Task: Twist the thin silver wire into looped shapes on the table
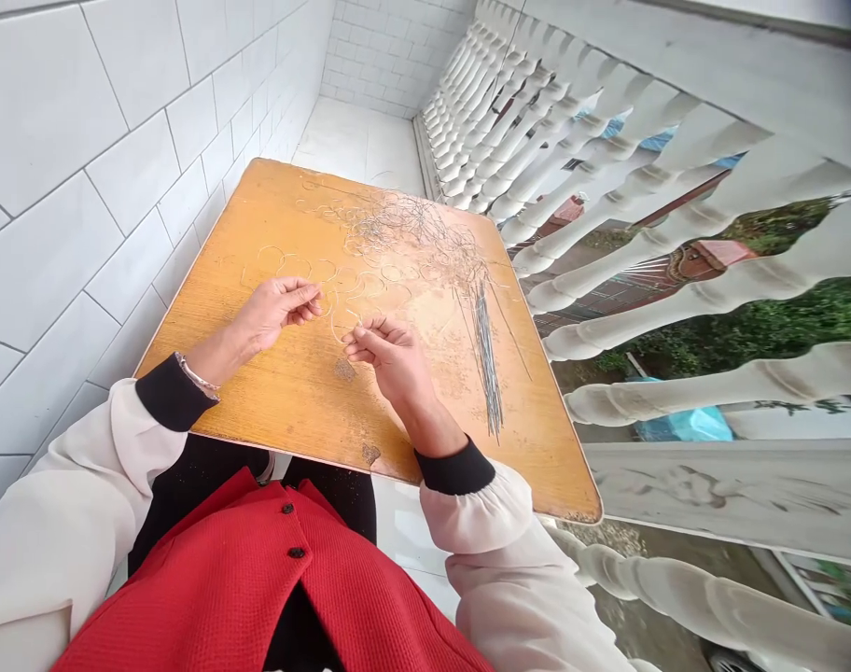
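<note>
My left hand [285,306] is closed, thumb and fingertips pinched on a thin curved wire [332,322] above the wooden table [439,411]. Opposite it, my right hand [390,357] pinches the wire's lower end with its fingers curled in. The wire bows in an arc between the two hands; its tips are hidden by my fingers. Just beyond my hands, several thin wire rings [348,273] lie on the tabletop. Right of my right hand is a bundle of straight grey wires [488,364].
A tangled heap of bent wires [411,224] covers the table's far right part. White tiled wall [76,233] runs close along the left. A white balustrade [677,289] borders the right side, with greenery and roofs beyond. Worn spots mark the table's near edge.
</note>
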The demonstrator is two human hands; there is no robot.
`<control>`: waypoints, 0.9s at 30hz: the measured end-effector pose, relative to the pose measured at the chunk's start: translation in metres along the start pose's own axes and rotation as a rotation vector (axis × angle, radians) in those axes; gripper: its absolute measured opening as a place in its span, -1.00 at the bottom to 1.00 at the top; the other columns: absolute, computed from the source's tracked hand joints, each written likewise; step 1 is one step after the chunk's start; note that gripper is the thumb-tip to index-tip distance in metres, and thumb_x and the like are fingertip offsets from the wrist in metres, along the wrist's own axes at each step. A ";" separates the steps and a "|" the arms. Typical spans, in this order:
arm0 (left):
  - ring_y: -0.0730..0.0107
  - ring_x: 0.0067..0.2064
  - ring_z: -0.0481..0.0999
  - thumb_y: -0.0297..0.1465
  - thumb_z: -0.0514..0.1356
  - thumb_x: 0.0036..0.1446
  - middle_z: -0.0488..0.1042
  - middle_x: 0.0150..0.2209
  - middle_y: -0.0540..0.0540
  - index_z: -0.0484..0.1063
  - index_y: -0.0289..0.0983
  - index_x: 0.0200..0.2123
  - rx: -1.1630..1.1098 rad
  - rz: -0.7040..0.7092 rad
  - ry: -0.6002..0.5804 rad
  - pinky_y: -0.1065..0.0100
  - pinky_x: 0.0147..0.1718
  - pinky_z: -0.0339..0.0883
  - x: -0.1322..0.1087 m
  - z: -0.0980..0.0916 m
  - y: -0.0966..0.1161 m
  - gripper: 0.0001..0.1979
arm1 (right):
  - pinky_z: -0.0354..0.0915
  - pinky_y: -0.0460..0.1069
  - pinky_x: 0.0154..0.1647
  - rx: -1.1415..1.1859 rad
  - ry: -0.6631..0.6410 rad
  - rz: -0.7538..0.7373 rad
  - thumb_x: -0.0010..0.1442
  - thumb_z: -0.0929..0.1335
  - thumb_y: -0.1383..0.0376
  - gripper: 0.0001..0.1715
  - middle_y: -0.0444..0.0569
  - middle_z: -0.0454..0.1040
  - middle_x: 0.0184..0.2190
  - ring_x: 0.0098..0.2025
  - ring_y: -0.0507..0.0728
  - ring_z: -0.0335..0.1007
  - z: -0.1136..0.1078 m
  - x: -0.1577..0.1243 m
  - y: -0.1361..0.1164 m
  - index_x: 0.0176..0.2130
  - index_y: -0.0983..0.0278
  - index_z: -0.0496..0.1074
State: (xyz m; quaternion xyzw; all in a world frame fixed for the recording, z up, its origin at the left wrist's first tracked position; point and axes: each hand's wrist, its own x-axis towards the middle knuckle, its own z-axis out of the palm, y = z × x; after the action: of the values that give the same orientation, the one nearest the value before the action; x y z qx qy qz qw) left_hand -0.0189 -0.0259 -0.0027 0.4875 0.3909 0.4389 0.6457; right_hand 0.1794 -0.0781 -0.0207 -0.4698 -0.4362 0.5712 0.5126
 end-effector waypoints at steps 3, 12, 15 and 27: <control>0.58 -0.45 0.42 -0.24 0.33 0.17 0.53 -0.46 -0.02 0.45 -0.29 -0.47 -0.030 0.015 0.013 0.46 -0.40 0.28 0.003 -0.001 -0.004 -0.72 | 0.47 -0.10 -0.39 0.033 -0.058 0.064 -0.19 0.64 0.10 -0.55 -0.14 0.59 -0.44 -0.43 0.01 0.53 0.004 -0.002 0.000 -0.41 0.21 0.45; 0.58 -0.46 0.44 -0.26 0.35 0.14 0.58 -0.40 -0.07 0.51 -0.34 -0.45 0.047 0.045 -0.098 0.45 -0.42 0.28 -0.001 0.008 -0.007 -0.74 | 0.47 -0.13 -0.39 0.066 -0.027 0.076 -0.25 0.65 0.11 -0.54 -0.13 0.60 -0.46 -0.44 0.00 0.55 0.008 -0.002 -0.001 -0.45 0.24 0.48; 0.57 -0.49 0.43 -0.26 0.35 0.16 0.55 -0.46 -0.07 0.50 -0.35 -0.48 0.053 0.079 -0.062 0.49 -0.49 0.25 0.000 0.008 -0.004 -0.71 | 0.45 -0.13 -0.43 0.061 -0.006 0.047 -0.27 0.66 0.09 -0.50 -0.15 0.59 -0.49 -0.48 -0.01 0.53 0.005 0.000 0.000 -0.44 0.24 0.45; 0.64 -0.56 0.41 -0.45 0.26 0.24 0.48 -0.54 0.03 0.43 -0.35 -0.53 -0.040 0.254 0.338 0.55 -0.51 0.32 0.012 0.000 0.002 -0.73 | 0.43 -0.10 -0.49 -0.032 0.015 0.055 -0.27 0.65 0.10 -0.47 -0.10 0.59 -0.51 -0.54 0.01 0.50 0.000 0.003 0.008 -0.45 0.25 0.40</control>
State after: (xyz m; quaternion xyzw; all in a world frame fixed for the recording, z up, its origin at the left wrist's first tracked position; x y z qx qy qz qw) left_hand -0.0160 -0.0138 -0.0013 0.4394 0.4202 0.5998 0.5202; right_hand 0.1775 -0.0759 -0.0291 -0.4939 -0.4283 0.5746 0.4924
